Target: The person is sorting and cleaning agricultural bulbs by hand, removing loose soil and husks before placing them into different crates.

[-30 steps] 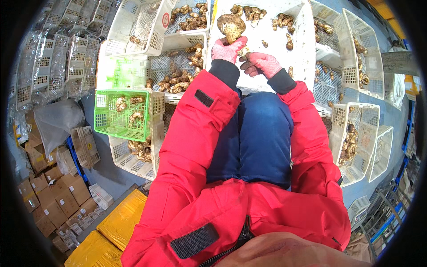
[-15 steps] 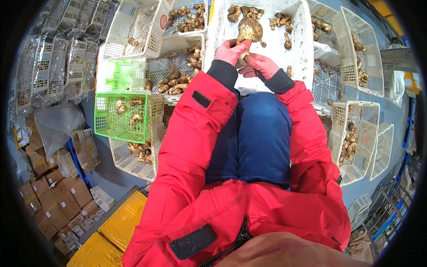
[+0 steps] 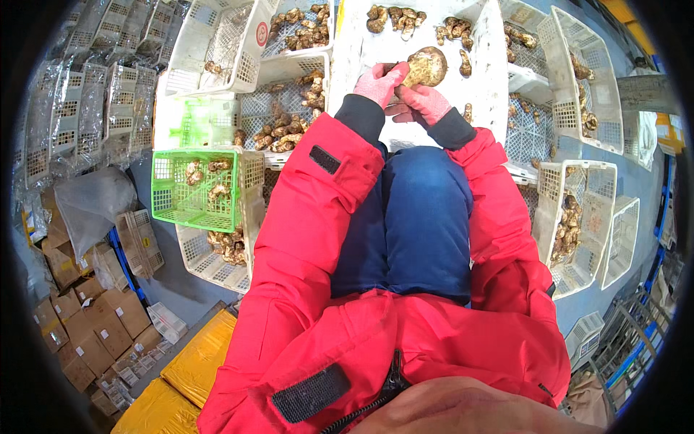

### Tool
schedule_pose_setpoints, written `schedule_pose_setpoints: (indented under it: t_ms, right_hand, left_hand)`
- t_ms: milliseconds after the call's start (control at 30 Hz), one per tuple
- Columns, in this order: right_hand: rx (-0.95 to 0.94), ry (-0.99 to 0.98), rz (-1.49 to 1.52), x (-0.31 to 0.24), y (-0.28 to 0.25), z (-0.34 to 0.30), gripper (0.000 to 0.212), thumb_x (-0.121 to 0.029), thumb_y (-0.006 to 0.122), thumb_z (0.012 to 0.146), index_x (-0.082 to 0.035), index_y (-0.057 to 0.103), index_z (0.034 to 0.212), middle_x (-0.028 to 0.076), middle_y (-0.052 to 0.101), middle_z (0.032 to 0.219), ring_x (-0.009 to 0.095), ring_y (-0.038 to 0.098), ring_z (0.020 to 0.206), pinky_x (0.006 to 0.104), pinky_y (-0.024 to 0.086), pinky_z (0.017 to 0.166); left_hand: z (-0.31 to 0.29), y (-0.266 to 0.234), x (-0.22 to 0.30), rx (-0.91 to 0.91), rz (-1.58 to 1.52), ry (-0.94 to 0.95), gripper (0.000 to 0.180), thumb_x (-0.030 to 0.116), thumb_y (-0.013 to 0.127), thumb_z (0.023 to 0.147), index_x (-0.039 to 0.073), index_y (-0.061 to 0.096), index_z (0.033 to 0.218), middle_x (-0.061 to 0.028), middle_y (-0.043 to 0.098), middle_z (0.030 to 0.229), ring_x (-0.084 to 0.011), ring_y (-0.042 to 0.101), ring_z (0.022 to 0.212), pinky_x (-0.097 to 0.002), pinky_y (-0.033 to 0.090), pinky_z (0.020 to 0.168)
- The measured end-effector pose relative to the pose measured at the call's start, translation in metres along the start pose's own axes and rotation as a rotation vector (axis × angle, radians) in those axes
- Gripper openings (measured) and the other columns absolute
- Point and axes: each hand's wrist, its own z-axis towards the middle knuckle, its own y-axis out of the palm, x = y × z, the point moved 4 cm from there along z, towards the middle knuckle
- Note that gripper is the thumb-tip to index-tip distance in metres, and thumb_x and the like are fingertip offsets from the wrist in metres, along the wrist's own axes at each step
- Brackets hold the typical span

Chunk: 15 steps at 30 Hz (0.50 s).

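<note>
In pink gloves, both my hands are closed on one large mushroom (image 3: 425,66) with a broad brown cap and a pale stem. My left hand (image 3: 380,82) grips it from the left, at the stem side. Beneath the cap, my right hand (image 3: 425,105) has its fingers around the stem, which is mostly hidden by the gloves. The cap leans up and to the right, over a white tray (image 3: 369,52) in front of my knees. Small clusters of brown mushrooms (image 3: 455,30) lie in the tray beyond my hands.
White lattice crates of mushrooms (image 3: 278,134) stand along the left, with a green crate (image 3: 195,215) stacked among them. More crates (image 3: 575,224) line the right side. Yellow wrapped boxes (image 3: 199,362) sit at lower left, near cardboard cartons (image 3: 94,329).
The large mushroom has turned: its cap has swung to the right and now tilts that way, with less stem showing. Both hands stay in nearly the same place.
</note>
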Motion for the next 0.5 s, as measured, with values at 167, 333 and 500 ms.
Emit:
schedule_pose_setpoints:
  t_ms: [167, 333, 500]
  right_hand:
    - [0.084, -0.111, 0.065, 0.002, -0.014, 0.002, 0.034, -0.026, 0.057, 0.078, -0.001, 0.05, 0.1, 0.01, 0.057, 0.093, 0.02, 0.058, 0.08, 0.027, 0.046, 0.065]
    - [0.12, -0.12, 0.108, -0.004, -0.017, 0.002, 0.033, -0.023, 0.057, 0.077, 0.0, 0.05, 0.099, 0.011, 0.057, 0.093, 0.019, 0.058, 0.078, 0.0264, 0.046, 0.064]
    - [0.186, -0.1, 0.116, 0.002, -0.022, 0.003, 0.033, -0.021, 0.059, 0.076, 0.0, 0.049, 0.1, 0.009, 0.056, 0.093, 0.021, 0.058, 0.078, 0.0276, 0.047, 0.064]
  left_hand:
    - [-0.002, 0.007, 0.007, -0.017, 0.326, 0.163, 0.035, 0.027, 0.049, 0.079, 0.003, 0.051, 0.105, -0.0052, 0.055, 0.096, -0.0159, 0.051, 0.084, -0.0267, 0.039, 0.073]
    - [0.017, -0.01, -0.021, 0.08, -0.018, 0.022, 0.031, 0.027, 0.049, 0.079, 0.004, 0.053, 0.098, -0.0065, 0.055, 0.096, -0.0167, 0.052, 0.084, -0.0278, 0.039, 0.073]
    - [0.017, -0.014, -0.02, 0.146, -0.134, -0.028, 0.032, 0.029, 0.051, 0.077, 0.006, 0.051, 0.098, -0.0067, 0.055, 0.096, -0.0164, 0.05, 0.09, -0.031, 0.037, 0.076]
